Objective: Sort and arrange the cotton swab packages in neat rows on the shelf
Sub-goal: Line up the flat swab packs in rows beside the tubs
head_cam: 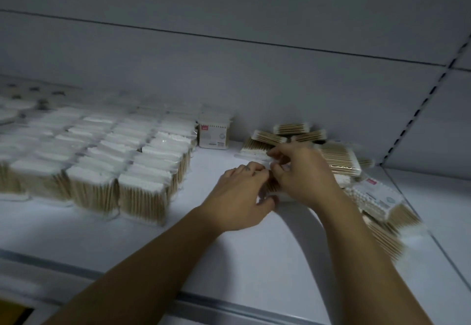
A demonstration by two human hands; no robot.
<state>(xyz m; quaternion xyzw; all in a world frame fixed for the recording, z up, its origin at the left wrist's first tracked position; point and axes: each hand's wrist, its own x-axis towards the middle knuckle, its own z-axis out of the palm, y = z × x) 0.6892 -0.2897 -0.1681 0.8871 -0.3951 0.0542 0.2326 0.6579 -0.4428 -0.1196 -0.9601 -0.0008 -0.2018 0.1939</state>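
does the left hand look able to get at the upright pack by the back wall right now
Probably yes: the upright pack stands apart, with bare shelf between it and the left hand. But that hand and the right hand both grip a swab pack.

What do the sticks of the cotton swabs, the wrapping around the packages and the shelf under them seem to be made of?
The swab sticks look like wood or bamboo: matte, pale tan. The wrapping seems thin clear plastic film: it glints and crinkles at the edges. The shelf is probably painted metal, smooth and white, though blur leaves this open.
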